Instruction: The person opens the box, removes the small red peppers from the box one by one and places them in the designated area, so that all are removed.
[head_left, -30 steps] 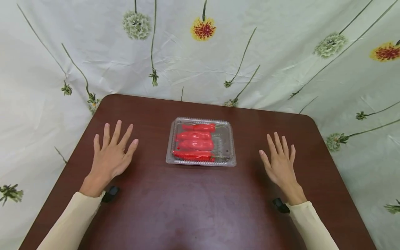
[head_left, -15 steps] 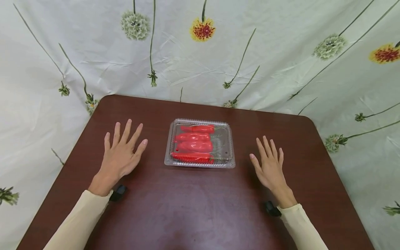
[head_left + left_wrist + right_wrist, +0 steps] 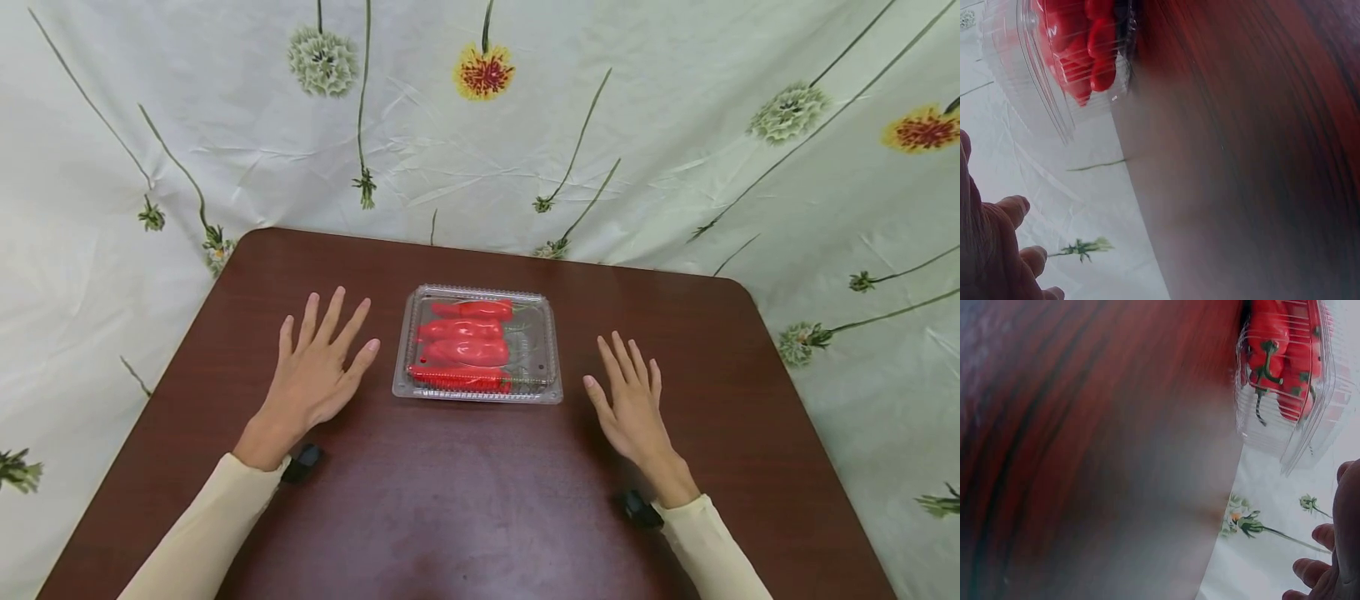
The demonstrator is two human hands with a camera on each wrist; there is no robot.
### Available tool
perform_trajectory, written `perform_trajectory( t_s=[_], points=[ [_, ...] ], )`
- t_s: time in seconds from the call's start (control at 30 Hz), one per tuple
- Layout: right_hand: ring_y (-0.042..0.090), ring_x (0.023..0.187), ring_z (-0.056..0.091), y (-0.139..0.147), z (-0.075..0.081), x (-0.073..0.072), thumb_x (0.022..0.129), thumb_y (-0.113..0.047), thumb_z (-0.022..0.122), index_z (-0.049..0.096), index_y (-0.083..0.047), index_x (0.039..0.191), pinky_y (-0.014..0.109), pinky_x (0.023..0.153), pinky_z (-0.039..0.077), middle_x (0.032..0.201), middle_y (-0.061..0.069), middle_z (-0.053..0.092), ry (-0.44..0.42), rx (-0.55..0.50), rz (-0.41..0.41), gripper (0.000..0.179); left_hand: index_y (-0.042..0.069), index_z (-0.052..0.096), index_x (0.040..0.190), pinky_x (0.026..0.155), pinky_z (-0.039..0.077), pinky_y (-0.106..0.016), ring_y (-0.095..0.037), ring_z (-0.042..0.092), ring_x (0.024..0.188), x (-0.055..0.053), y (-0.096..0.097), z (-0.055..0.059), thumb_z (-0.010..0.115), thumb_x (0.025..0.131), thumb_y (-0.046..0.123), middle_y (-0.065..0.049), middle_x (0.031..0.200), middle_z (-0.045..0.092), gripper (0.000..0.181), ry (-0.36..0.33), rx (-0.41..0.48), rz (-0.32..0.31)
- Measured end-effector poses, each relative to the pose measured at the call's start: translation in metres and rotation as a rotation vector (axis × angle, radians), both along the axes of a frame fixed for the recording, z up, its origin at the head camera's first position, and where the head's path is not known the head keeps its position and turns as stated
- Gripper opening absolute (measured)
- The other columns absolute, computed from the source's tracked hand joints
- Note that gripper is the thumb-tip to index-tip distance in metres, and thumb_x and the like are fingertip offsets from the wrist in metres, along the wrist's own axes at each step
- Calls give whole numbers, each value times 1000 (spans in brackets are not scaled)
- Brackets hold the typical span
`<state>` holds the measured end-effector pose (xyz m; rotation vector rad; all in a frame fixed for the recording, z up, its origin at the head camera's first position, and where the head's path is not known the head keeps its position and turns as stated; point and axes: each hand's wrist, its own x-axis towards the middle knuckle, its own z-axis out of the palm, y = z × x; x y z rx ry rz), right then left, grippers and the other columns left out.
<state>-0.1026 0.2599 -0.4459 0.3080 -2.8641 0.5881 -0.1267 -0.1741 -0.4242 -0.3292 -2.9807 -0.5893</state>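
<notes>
A clear plastic clamshell box (image 3: 536,342) lies closed on the dark brown table, with several red peppers (image 3: 468,352) inside. Green stems (image 3: 1267,365) on the peppers show through its wall in the right wrist view. My left hand (image 3: 311,383) is held to the left of the box with fingers spread, apart from it and holding nothing. On the other side my right hand (image 3: 633,417) has its fingers extended, likewise apart from the box. Parts of both hands' fingers appear at the edges of the wrist views.
The brown table (image 3: 465,492) has rounded far corners. Behind it and along its sides hangs a white cloth (image 3: 427,167) printed with flowers. A small black device (image 3: 303,462) sits at the left wrist, and another black device (image 3: 641,508) at the right.
Both hands have moved inward toward the box, the left one rightward and the right one leftward. The box stays in place on the table.
</notes>
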Motion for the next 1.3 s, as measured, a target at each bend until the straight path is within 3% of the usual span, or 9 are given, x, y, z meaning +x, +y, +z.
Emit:
perform_trajectory(
  t_s=[0.73, 1.0, 1.3],
  points=[
    [42, 150, 21, -23, -7, 12, 105, -35, 47, 32, -13, 157, 68, 113, 10, 163, 17, 29, -25, -131, 98, 59, 32, 13, 162, 117, 7, -67, -37, -2, 155, -3, 25, -2, 39, 98, 64, -11, 169, 3, 76, 0, 25, -96],
    [37, 151, 23, -28, -13, 15, 107, -31, 45, 32, -12, 157, 63, 117, 17, 163, 14, 30, -122, -322, 95, 56, 30, 13, 162, 116, 14, -68, -41, 1, 154, -4, 32, -5, 43, 96, 64, -12, 169, 0, 80, -24, 56, -135],
    [30, 143, 41, -32, -7, 13, 107, -26, 47, 38, -13, 155, 52, 113, 37, 156, 9, 43, -249, -598, 89, 50, 37, 5, 161, 108, 27, -74, -44, -1, 153, -5, 41, -9, 46, 96, 63, -11, 169, -7, 81, -145, 180, -171]
  ],
)
